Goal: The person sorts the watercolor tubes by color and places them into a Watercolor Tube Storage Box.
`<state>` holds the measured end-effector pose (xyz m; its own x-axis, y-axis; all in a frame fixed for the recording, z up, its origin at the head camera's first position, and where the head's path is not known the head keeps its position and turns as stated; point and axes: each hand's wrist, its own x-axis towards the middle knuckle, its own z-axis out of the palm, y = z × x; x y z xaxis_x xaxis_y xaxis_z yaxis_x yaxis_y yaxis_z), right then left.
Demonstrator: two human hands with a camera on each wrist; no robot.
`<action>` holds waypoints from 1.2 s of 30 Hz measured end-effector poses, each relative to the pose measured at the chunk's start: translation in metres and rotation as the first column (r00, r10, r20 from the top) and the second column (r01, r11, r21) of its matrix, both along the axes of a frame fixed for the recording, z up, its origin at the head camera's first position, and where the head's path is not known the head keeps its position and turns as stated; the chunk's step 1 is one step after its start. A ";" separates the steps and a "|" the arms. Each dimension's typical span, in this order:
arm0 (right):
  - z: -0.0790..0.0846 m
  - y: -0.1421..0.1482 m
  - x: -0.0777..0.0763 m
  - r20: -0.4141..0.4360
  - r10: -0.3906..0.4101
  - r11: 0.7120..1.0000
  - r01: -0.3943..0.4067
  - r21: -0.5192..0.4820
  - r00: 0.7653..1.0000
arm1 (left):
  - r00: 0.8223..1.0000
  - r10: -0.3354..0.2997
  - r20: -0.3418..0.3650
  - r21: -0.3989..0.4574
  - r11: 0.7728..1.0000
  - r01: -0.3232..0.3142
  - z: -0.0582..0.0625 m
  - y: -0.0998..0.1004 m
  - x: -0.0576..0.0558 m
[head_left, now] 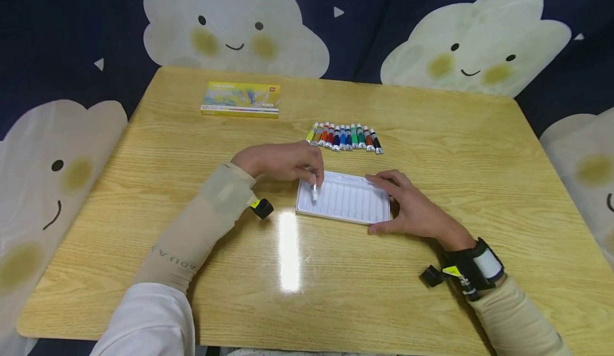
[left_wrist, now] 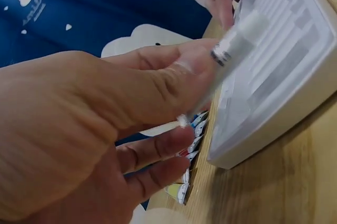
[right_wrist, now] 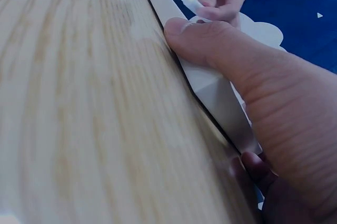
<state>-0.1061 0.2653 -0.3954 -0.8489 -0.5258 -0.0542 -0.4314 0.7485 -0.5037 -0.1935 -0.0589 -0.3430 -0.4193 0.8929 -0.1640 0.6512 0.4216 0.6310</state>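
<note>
My left hand pinches a small white paint tube between thumb and fingers. The tube has a white cap and is held tilted, cap end down, over the left end of a white plastic tray. Narrow parallel slots run across the tray, which lies flat on the table. At the tray's right end, my right hand grips the edges, thumb along the near side and fingers at the far corner. Just beyond the tray, several coloured paint tubes lie side by side in a row, caps pointing away.
A yellow printed box lies at the back left of the wooden table. Behind the table hangs a dark blue cloth with smiling clouds.
</note>
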 end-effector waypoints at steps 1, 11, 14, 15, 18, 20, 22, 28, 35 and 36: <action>0.000 0.000 0.000 -0.003 0.004 1.000 -0.004 -0.001 1.000 | 1.000 -0.005 -0.001 -0.012 1.000 0.005 0.000 0.000 0.001; -0.001 0.001 0.000 -0.003 0.012 1.000 -0.012 -0.006 1.000 | 0.998 -0.058 -0.020 -0.154 0.987 0.054 0.003 0.001 0.008; 0.000 0.001 0.000 -0.002 0.010 1.000 -0.010 -0.005 1.000 | 0.998 -0.046 -0.031 -0.181 0.983 0.040 0.003 0.003 0.010; 0.000 0.001 0.000 -0.003 0.011 1.000 -0.011 -0.005 1.000 | 0.999 -0.040 -0.037 -0.189 0.981 0.032 0.004 0.003 0.012; 0.000 0.001 0.000 -0.001 0.009 1.000 -0.009 -0.004 1.000 | 0.998 -0.025 -0.051 -0.207 0.978 0.014 0.008 0.005 0.016; 0.000 0.001 0.000 0.002 0.007 1.000 -0.007 -0.003 1.000 | 0.998 -0.022 -0.065 -0.216 0.976 0.007 0.010 0.007 0.018; 0.000 0.001 0.000 0.002 0.005 1.000 -0.005 -0.002 1.000 | 0.997 -0.023 -0.076 -0.221 0.975 0.005 0.012 0.008 0.020; -0.001 0.001 0.000 0.002 0.003 1.000 -0.003 -0.001 1.000 | 0.997 -0.029 -0.071 -0.208 0.978 0.014 0.014 0.009 0.022; -0.002 0.001 0.000 0.001 0.004 1.000 -0.004 -0.006 1.000 | 0.993 -0.077 -0.091 -0.191 0.980 0.058 0.016 0.010 0.025; -0.002 0.001 -0.001 -0.001 0.007 1.000 -0.007 -0.006 1.000 | 0.993 -0.074 -0.091 -0.197 0.979 0.055 0.016 0.011 0.026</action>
<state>-0.1068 0.2664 -0.3969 -0.8453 -0.5320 -0.0496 -0.4373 0.7422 -0.5079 -0.1678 -0.0482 -0.3268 -0.3846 0.8737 -0.2978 0.7351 0.4850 0.4737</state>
